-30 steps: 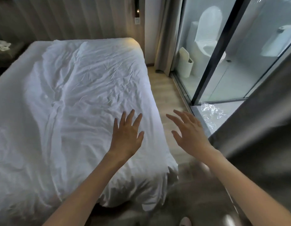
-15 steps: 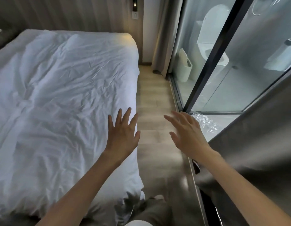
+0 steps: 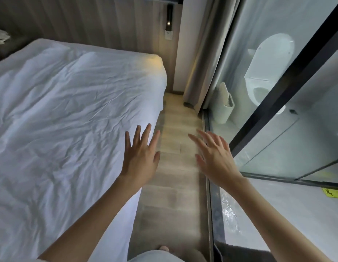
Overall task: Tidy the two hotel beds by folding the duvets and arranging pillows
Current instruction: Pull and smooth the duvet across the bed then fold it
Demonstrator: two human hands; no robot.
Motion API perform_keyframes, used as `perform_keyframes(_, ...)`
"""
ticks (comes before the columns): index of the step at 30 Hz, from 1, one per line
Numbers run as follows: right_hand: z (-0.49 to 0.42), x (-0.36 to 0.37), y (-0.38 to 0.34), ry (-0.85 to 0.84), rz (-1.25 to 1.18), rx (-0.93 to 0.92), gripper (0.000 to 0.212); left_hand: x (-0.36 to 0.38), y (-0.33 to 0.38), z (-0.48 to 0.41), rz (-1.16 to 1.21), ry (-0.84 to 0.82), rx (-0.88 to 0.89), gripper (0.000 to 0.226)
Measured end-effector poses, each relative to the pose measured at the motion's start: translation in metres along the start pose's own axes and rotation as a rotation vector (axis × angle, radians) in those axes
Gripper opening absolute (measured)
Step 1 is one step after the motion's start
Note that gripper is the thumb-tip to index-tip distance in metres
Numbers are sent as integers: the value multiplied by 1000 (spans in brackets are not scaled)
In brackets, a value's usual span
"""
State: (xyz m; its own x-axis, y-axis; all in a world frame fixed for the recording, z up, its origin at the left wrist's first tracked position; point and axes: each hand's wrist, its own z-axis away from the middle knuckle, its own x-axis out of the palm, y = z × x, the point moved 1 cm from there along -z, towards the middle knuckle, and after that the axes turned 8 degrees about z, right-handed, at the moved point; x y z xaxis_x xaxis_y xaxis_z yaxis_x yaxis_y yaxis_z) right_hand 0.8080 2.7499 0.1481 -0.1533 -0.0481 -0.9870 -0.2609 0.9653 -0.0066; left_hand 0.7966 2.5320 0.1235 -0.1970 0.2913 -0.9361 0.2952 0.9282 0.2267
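Now our left grip (image 3: 140, 157) and right grip (image 3: 214, 157) hover spread, holding nothing; the rumpled duvet (image 3: 69, 120) covers the bed (image 3: 157, 72) on our left, long axis running away toward the wall (image 3: 88, 21).

Back: ribbed wood-panel wall (image 3: 88, 21) w/ white wall socket (image 3: 168, 34), warm glow below. Pale wood-plank floor (image 3: 175, 176). Rt: beige curtain (image 3: 200, 53), black-framed glass bathroom partition (image 3: 274, 104); white toilet (image 3: 272, 57) & white bin (image 3: 224, 108) behind glass.
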Motion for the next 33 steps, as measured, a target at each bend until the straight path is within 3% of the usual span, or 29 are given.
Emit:
perform_keyframes(8,-179,37,82,-34,-30,-138,60,38,-1,-161,-101,124,-102,62)
perform_keyframes(16,-380,43,118,-84,-82,-356,57,53,-37,-306,-171,126,-357,69)
perform_keyframes(25,-596,62,90,-24,-84,-571,57,54,-142,-442,-217,222,-571,65)
perform_keyframes(33,-791,116,58,-12,-12,-644,57,99,-295,-589,-121,132,-690,67)
